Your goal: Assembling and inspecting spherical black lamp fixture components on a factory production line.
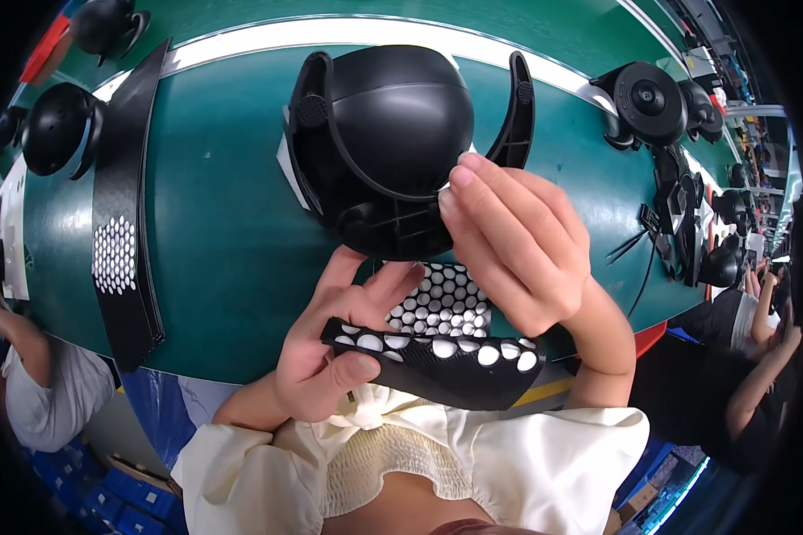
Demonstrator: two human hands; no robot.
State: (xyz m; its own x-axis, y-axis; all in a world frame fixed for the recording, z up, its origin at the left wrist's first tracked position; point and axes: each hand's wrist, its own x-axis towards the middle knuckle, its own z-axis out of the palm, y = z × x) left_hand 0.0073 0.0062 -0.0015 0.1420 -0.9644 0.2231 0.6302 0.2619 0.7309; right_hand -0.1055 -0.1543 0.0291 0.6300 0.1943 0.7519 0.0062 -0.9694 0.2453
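A large glossy black dome-shaped housing with two curved arms stands on the green table in front of me. My left hand grips a bent black sheet of round white pads, its thumb over the near fold and its fingers below the housing. My right hand is closed in a pinch, fingertips at the lower right rim of the dome. Whatever lies between those fingertips is too small or hidden to make out. A white piece shows behind the housing's left side.
Left of the housing lies a long black strip partly covered with round white pads. Further black dome units stand at the far left. At the right are round black units, dark parts and a cable. Other people work on both sides.
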